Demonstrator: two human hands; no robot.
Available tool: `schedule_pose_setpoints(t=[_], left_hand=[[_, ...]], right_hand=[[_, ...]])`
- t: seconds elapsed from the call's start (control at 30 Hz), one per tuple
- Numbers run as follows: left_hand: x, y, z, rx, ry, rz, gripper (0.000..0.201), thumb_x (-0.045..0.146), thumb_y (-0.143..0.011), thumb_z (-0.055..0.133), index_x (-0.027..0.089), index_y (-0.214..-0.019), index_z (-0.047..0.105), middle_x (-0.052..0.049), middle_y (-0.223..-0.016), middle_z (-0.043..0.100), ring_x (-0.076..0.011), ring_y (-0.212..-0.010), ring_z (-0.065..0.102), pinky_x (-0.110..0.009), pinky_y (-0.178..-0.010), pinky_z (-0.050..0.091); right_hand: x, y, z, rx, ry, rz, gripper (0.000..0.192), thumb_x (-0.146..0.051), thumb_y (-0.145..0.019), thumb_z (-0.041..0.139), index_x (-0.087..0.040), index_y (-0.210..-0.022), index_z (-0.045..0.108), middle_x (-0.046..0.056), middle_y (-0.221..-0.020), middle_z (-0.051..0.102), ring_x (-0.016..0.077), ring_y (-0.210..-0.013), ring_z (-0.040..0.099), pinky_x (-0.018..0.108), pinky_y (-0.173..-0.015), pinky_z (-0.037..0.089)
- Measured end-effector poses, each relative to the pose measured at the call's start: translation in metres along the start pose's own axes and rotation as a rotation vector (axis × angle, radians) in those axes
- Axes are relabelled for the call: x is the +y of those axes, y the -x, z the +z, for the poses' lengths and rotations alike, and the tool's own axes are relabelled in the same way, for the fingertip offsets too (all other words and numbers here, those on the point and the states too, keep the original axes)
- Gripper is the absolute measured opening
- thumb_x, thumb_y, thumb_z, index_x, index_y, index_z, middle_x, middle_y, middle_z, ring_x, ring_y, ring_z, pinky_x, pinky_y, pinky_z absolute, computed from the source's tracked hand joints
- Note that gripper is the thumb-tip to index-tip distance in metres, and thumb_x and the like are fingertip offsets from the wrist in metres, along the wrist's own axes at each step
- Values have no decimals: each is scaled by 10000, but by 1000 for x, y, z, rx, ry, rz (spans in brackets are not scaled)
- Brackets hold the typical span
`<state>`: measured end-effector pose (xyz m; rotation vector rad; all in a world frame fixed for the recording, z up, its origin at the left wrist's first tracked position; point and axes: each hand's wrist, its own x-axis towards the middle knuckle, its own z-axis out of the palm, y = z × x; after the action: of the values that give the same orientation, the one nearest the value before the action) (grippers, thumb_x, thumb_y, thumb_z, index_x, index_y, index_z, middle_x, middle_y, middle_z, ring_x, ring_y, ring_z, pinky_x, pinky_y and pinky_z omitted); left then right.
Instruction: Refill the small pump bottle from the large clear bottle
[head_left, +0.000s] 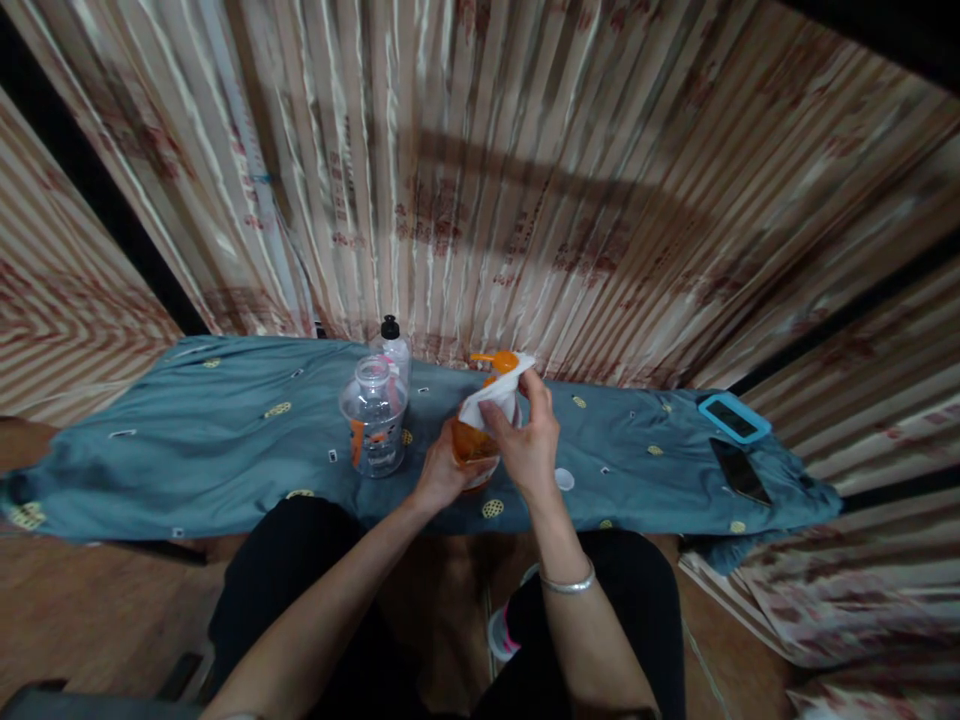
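The orange pump bottle (480, 440) looks like glossy see-through plastic, with a soft matt white cloth (495, 392) over it. Clear jar (373, 415) is shiny plastic too. The blue table cover (225, 430) is matt woven fabric, the striped curtain (525, 180) satiny, and the bangle (568, 583) polished metal.

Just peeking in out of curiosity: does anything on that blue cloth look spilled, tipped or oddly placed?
Nothing looks spilled or tipped. The left hand steadies an upright orange pump bottle while the right hand wipes it with a white cloth. One small white cap lies loose beside them.
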<state>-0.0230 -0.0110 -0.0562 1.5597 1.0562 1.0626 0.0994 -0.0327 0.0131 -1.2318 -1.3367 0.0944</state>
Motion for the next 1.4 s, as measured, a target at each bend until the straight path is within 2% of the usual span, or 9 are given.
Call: schedule_pose_setpoints(t=[0.2,0.4,0.6,0.7,0.8,0.9,1.1,1.27,1.4], left_hand=[[-3,0,2,8,-48,-14,687,240,-636,863,192,-1231,523,-81,-1171,750,-297,-1078,728,-417,-956,577],[2,1,2,-16,-53,-8,645,290,-651,860,196,-1191,519,-74,-1153,751,-288,-1048,734,-406,-932,587],[1,2,3,-38,-39,-9,632,313,-662,853,218,-1188,516,-49,-1135,750,-275,-1029,737,-391,-913,596],[-2,2,3,-39,-24,-7,665,297,-655,849,203,-1212,500,-69,-1145,740,-278,-1034,732,-401,-922,591],[-5,1,4,-36,-19,-1,681,273,-651,843,196,-1225,485,-76,-1163,729,-281,-1068,720,-411,-950,580],[-4,1,5,-46,-15,5,697,283,-662,836,192,-1247,468,-81,-1196,718,-280,-1090,715,-409,-961,579],[-2,1,3,-61,-38,16,659,288,-673,835,201,-1223,484,-69,-1160,729,-277,-1053,727,-418,-941,590],[-6,0,3,-39,-58,44,636,295,-674,851,213,-1203,508,-60,-1182,724,-279,-1106,711,-418,-963,576],[-10,-2,3,-14,-18,45,645,342,-666,871,202,-1184,512,-83,-1186,719,-285,-1105,711,-432,-965,571]], right_hand=[[4,-12,16,-63,81,80,445,-547,-924,588,-116,-1030,623,128,-932,681,282,-891,650,356,-803,485],[10,-11,11,-78,87,-86,366,-415,-1066,396,-131,-1022,623,103,-896,670,221,-867,656,293,-765,468],[12,-5,1,-155,-172,155,455,-504,-1030,386,-128,-1017,642,76,-900,673,196,-785,615,291,-717,441],[13,3,4,-164,-158,142,390,-489,-982,528,-125,-1099,605,97,-1016,657,226,-942,610,316,-834,446],[12,8,9,-119,-128,175,420,-457,-900,670,-140,-1156,568,86,-1012,631,239,-926,599,335,-817,456],[11,10,10,-101,-129,212,367,-441,-907,658,-159,-1131,583,68,-975,625,234,-902,594,327,-786,456],[18,15,-6,-231,-207,177,397,-442,-963,549,-116,-1187,579,120,-1102,642,244,-1030,602,354,-935,452],[28,11,-6,-127,-382,433,425,-519,-831,589,-142,-1018,647,83,-1092,678,234,-1046,619,307,-935,480],[31,-17,-3,-210,-526,675,465,-498,-582,660,-153,-894,641,40,-880,698,170,-709,576,243,-642,462]])
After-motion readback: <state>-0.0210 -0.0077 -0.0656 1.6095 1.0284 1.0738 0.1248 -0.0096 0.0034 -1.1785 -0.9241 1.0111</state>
